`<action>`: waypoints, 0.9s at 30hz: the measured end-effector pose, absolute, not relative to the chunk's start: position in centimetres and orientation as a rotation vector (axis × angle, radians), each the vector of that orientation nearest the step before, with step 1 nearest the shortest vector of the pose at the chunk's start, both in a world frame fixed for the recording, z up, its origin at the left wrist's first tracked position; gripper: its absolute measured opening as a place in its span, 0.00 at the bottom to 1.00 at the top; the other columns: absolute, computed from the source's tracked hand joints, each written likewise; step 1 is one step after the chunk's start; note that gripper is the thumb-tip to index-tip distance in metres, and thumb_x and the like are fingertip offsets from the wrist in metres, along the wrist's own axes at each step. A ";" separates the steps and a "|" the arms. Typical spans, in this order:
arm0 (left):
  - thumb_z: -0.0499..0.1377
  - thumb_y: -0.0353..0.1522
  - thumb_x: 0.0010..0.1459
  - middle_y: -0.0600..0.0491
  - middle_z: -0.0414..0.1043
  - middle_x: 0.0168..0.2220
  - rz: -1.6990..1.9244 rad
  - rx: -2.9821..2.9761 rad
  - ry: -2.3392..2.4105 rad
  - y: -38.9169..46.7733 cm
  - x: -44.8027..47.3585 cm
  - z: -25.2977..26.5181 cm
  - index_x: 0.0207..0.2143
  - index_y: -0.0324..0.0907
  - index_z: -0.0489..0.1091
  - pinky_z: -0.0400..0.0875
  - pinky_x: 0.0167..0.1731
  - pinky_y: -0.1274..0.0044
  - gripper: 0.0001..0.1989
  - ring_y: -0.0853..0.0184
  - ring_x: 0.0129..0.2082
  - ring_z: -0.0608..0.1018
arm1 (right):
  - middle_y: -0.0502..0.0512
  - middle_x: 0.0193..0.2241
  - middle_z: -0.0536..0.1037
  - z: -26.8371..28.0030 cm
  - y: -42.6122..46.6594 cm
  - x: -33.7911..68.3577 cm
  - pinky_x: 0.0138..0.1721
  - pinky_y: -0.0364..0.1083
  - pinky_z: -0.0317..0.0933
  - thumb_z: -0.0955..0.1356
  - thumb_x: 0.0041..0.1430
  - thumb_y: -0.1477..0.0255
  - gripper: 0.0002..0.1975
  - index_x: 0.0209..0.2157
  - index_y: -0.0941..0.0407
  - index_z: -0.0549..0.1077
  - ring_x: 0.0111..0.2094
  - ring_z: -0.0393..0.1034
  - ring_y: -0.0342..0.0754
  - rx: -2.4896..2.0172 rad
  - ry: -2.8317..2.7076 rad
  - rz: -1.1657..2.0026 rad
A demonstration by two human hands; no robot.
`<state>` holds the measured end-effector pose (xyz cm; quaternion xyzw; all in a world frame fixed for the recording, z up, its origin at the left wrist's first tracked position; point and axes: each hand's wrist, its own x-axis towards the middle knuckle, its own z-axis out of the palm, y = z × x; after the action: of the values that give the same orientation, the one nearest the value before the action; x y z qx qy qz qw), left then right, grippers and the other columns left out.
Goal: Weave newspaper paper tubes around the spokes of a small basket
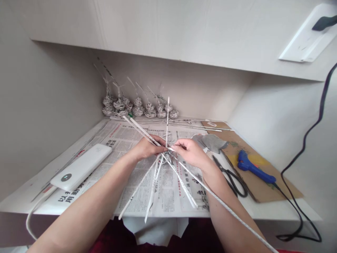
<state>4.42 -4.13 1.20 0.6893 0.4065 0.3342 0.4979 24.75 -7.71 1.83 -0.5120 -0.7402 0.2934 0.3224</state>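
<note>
Paper weaving, holding crossed strips (186,189) near their meeting point in left hand (149,147) and pinching one in right hand (191,151) just above newspaper (121,149), apparently early on (core (166,160) small and half hidden below), with long loose lengths left unwoven and gourds (138,109) already shaped behind.

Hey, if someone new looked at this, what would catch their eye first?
Likely the paper strips fanning out around the left hand and right hand, mid-view. Next, the bright blue glue gun on the brown cardboard at right, then the coiled gourd shapes lined up at the back.
</note>
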 end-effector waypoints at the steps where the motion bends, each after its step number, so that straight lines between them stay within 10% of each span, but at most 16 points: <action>1: 0.67 0.34 0.42 0.56 0.69 0.20 0.806 1.703 0.982 -4.1 4.4 1.3 0.28 0.36 0.75 0.61 0.20 0.81 0.11 0.74 0.19 0.67 | 0.45 0.20 0.67 1.9 -7.8 24.6 0.25 0.41 0.51 0.66 0.57 0.60 0.14 0.27 0.56 0.73 0.23 0.58 0.41 -1.308 -1.937 0.787; 14: 0.68 0.36 0.39 0.54 0.72 0.19 1.057 1.426 1.087 -2.0 3.0 0.1 0.26 0.36 0.75 0.65 0.20 0.80 0.12 0.71 0.18 0.71 | 0.49 0.25 0.75 5.0 -8.8 28.1 0.30 0.44 0.62 0.72 0.51 0.60 0.12 0.29 0.55 0.75 0.25 0.67 0.43 -1.015 -1.185 0.697; 19: 0.67 0.35 0.37 0.55 0.71 0.19 1.140 1.355 1.115 -1.5 2.8 0.0 0.25 0.37 0.74 0.63 0.17 0.80 0.12 0.72 0.16 0.70 | 0.49 0.13 0.64 8.7 -14.9 30.4 0.29 0.47 0.62 0.67 0.59 0.61 0.21 0.16 0.54 0.69 0.21 0.64 0.45 -0.680 -1.425 0.843; 27: 0.67 0.37 0.39 0.53 0.73 0.19 1.080 1.511 1.187 -2.4 3.4 0.4 0.26 0.37 0.76 0.65 0.19 0.79 0.13 0.69 0.18 0.71 | 0.53 0.38 0.79 11.0 -24.0 22.0 0.37 0.46 0.67 0.65 0.60 0.61 0.13 0.42 0.50 0.75 0.39 0.74 0.48 -0.405 -1.835 1.598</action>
<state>3.35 -2.36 0.36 0.6117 0.4806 0.4371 0.4515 22.01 -23.97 11.03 -0.1549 -0.7020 0.6113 0.3308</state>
